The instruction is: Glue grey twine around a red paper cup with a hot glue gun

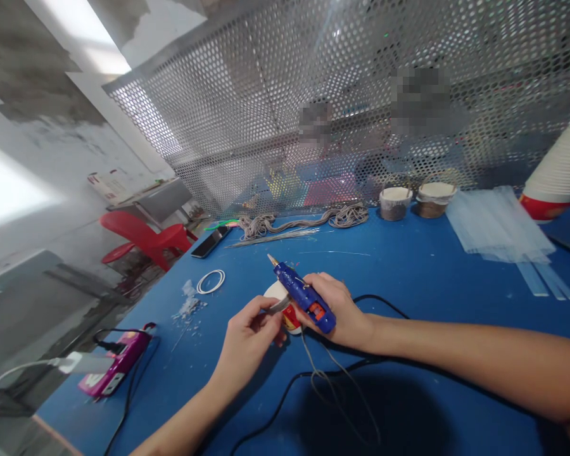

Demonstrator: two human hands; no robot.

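My right hand (pixel 336 310) is closed around a blue hot glue gun (pixel 303 296), nozzle pointing up and to the far left. The same hand also seems to steady a small white cup with a red band (pixel 289 318) lying on its side under the gun. My left hand (pixel 247 339) pinches the end of a thin grey cord (pixel 327 373) right at the cup; the cord trails in loops toward me over the blue table (pixel 408 272). The gun's black cable (pixel 285 389) runs off toward the near edge.
A pink power strip (pixel 116 366) with plugs sits at the near left edge. A white ring (pixel 211 281), glue scraps, a phone (pixel 210 242), bundles of cord (pixel 304 221), two wrapped cups (pixel 394 202), clear plastic sheets (pixel 501 228) and stacked cups (pixel 563 171) lie around. A perforated metal screen (pixel 313 114) backs the table, people behind it.
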